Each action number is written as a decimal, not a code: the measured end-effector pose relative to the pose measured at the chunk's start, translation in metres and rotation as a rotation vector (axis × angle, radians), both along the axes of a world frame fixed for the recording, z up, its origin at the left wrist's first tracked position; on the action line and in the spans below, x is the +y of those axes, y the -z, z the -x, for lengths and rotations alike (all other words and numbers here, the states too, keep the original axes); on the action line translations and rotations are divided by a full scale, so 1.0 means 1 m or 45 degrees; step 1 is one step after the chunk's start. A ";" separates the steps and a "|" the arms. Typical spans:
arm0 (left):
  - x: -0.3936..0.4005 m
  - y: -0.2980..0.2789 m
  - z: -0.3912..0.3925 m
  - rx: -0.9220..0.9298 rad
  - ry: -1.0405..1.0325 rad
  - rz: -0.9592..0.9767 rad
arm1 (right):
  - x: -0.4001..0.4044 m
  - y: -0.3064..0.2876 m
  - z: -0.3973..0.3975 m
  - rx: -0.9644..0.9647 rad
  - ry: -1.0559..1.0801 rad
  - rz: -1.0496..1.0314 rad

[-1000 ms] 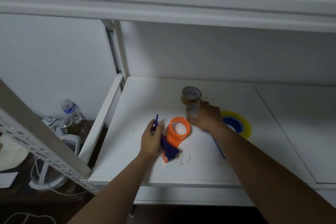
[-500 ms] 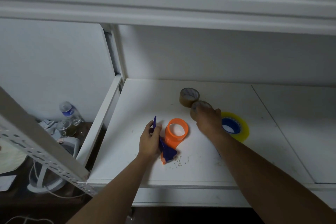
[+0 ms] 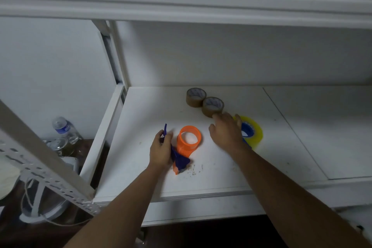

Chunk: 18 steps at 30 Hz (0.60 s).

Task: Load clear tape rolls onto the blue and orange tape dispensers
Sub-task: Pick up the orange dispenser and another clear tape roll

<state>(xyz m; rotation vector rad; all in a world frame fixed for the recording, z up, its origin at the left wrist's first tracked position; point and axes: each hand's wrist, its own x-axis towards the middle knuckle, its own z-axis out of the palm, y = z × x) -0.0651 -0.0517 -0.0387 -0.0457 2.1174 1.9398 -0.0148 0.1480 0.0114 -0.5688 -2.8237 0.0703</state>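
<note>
Left hand (image 3: 161, 150) gripping blue handle of orange tape dispenser (image 3: 188, 141) mid-shelf (image 3: 141, 177), right hand (image 3: 226, 132) open, empty, hovering beside nearer brown tape roll (image 3: 212, 107) toward back edge; risk: knocking roll rolling, grabbing wrong tape.

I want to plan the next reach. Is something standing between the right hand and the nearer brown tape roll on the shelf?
Nothing visible does. The right hand hovers open just in front of the nearer brown tape roll, fingertips almost at its base. The orange dispenser is off to its left, clear of that path.
</note>
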 end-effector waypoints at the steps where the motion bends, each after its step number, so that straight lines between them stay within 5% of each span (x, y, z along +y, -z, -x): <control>1: 0.001 -0.002 0.000 -0.019 -0.011 -0.010 | 0.000 -0.002 -0.006 0.048 -0.007 0.002; 4: 0.007 -0.006 0.000 -0.034 -0.041 0.022 | 0.000 -0.006 -0.026 0.151 -0.046 0.188; 10: 0.043 -0.043 -0.017 0.011 0.035 -0.124 | 0.007 -0.014 -0.054 0.132 0.043 1.133; 18: 0.129 -0.079 -0.070 0.043 0.193 -0.191 | 0.060 -0.031 -0.126 0.579 0.095 1.646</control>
